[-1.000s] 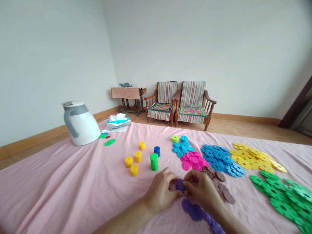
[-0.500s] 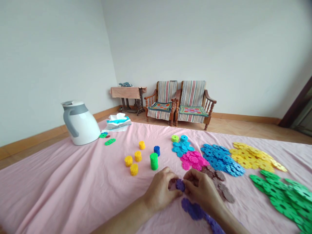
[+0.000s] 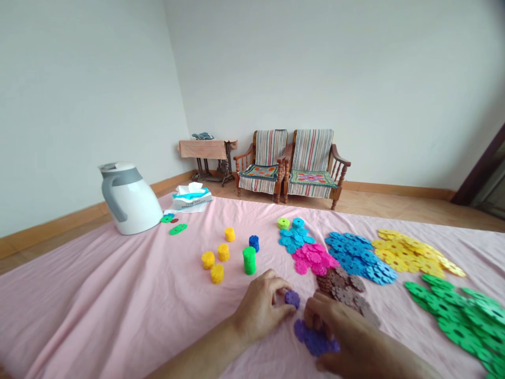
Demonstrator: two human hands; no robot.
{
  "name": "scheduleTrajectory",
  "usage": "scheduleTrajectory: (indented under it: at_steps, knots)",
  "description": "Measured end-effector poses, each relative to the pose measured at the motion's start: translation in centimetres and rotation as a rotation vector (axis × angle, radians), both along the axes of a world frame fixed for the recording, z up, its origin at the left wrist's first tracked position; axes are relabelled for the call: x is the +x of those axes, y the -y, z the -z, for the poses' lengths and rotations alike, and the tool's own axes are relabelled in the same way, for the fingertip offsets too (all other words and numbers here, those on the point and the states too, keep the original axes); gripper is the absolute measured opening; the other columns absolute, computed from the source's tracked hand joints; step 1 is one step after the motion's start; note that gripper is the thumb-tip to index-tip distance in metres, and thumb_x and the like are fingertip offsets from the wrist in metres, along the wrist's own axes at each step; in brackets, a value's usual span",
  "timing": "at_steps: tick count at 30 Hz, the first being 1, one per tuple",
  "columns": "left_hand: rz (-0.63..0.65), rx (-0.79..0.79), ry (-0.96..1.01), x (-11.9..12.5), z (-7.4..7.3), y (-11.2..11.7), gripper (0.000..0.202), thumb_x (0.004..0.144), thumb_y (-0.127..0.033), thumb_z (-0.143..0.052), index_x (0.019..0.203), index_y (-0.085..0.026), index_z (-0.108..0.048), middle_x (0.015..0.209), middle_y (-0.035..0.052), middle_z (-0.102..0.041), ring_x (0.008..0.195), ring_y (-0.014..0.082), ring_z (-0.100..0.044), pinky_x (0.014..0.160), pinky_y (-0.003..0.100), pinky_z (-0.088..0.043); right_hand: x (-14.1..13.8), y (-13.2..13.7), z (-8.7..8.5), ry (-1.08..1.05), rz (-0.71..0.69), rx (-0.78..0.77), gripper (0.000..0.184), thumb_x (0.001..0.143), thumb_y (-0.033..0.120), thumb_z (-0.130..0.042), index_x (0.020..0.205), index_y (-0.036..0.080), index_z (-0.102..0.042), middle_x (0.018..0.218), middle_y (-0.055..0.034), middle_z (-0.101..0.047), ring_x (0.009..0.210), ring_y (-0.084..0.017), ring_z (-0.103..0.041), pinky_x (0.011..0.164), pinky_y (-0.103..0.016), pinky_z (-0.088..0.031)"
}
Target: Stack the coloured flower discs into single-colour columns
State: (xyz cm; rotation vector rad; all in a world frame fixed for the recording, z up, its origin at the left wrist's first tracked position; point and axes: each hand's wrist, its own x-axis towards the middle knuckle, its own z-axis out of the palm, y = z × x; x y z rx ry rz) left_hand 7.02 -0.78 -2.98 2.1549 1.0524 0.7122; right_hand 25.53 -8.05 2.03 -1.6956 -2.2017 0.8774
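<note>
Our left hand (image 3: 260,303) pinches a purple stack (image 3: 292,299); at its five o'clock, our right hand (image 3: 340,322) curls over purple discs (image 3: 311,341) left loose, grip unclear. The green stack (image 3: 249,261), ten o'clock, looks done.

A jug (image 3: 138,208) stands by the left edge of the cloth (image 3: 130,295), a tissue pack (image 3: 192,199) near its far left corner, disc stacks (image 3: 249,261) mid-cloth, disc heaps (image 3: 357,257) rightward, armchairs (image 3: 311,178) beyond the far edge.

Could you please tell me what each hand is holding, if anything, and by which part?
The left hand holds a purple disc by its rim; whether the right hand, at the purple pile, holds anything cannot be told.
</note>
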Motion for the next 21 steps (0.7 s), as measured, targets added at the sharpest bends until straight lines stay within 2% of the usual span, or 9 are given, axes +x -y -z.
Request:
scheduleTrajectory:
  at_steps: [10,16,21]
  knots:
    - [-0.020,-0.003,-0.030,0.1,0.2,-0.1,0.025,0.066,-0.017,-0.074,0.091,-0.019,-0.070,0.083,-0.0005,-0.057,0.065,0.0123,-0.051,0.063,0.023,-0.039,-0.5,0.0,0.5,0.061,-0.060,0.073,0.023,0.063,0.008,-0.049,0.082,0.020,-0.055,0.090,-0.0033,-0.061,0.082,-0.017,-0.055,0.070,-0.026,-0.038]
    - [-0.014,-0.001,-0.036,0.0,0.1,-0.1,0.025,0.064,-0.017,-0.075,0.088,-0.018,-0.070,0.083,-0.0004,-0.057,0.068,0.0128,-0.052,0.063,0.023,-0.039,-0.6,0.0,1.1,0.097,-0.045,0.127,0.021,0.070,0.009,-0.045,0.086,0.019,-0.054,0.094,-0.0062,-0.059,0.086,-0.019,-0.057,0.073,-0.029,-0.039]
    - [-0.014,-0.007,-0.038,0.0,0.1,-0.1,0.026,0.064,-0.017,-0.075,0.089,-0.018,-0.069,0.082,-0.0008,-0.056,0.066,0.0121,-0.051,0.062,0.023,-0.039,-0.2,-0.2,1.3,0.088,-0.026,0.157,0.020,0.068,0.009,-0.046,0.083,0.020,-0.053,0.091,-0.0050,-0.059,0.084,-0.018,-0.056,0.071,-0.029,-0.039]
